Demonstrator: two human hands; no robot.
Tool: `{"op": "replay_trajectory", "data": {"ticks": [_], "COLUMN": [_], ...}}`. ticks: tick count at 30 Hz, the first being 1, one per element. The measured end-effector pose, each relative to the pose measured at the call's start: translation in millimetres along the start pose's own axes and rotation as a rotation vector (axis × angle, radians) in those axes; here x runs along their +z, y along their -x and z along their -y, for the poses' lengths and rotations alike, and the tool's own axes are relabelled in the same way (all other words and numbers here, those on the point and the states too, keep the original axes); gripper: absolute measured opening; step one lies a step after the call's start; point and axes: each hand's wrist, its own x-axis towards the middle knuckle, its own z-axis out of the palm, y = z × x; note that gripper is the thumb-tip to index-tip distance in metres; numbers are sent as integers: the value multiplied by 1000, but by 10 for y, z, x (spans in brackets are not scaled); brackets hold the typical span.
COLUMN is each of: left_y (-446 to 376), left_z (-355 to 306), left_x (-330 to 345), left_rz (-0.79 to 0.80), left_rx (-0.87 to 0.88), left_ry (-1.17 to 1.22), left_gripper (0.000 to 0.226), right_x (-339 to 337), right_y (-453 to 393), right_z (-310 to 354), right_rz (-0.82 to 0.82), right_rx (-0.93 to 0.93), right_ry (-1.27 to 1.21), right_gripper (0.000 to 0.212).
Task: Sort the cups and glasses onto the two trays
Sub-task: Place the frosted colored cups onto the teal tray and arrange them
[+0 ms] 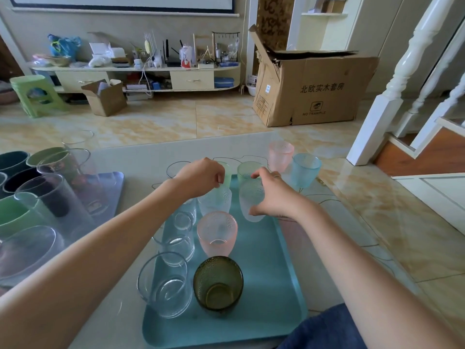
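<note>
On the teal tray, the right hand grips a frosted glass at one o'clock; the left hand pinches another glass (its neighbour at twelve).

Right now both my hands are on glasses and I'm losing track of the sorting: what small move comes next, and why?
Probably set the frosted glass in your right hand down on the teal tray. It sits over bare tray beside the other textured glasses, while the pink and blue ones wait on the table beyond.
</note>
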Motion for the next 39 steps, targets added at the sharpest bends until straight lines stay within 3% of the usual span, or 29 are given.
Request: {"op": "replay_trajectory", "data": {"ticks": [12,19,23,26,28,30,32,36,39], "left_y": [-11,-47,-153,-354,-550,-765,-995,-1446,-1721], "left_z": [-3,12,-117,-300,-436,-559,-657,-811,-881], "left_x": [39,-48,-162,-196,-156,-48,103,366,492], "left_rz": [-39,-1,-73,-106,-104,-79,-53,-60,-33], "left_rx": [18,52,99,135,165,198,209,237,248], "left_ry": [35,33,67,65,64,42,7,-82,-146], "left_gripper": [12,10,15,20,20,23,30,44,43], "right_x": [104,38,-194,-396,-457,-457,-416,-325,-217], "right_y": [-86,-45,-37,-140,-234,-306,-352,-475,-543], "right_z": [-8,-12,-119,-258,-414,-565,-701,-960,-1141], "right_rz": [78,184,187,74,-148,-372,-485,-444,-403], "right_rx": [51,77,91,142,179,215,240,308,289], "right_ry": [72,121,53,-77,-125,47,238,310,319], "right_gripper": [82,106,104,80,58,46,45,50,40]}}
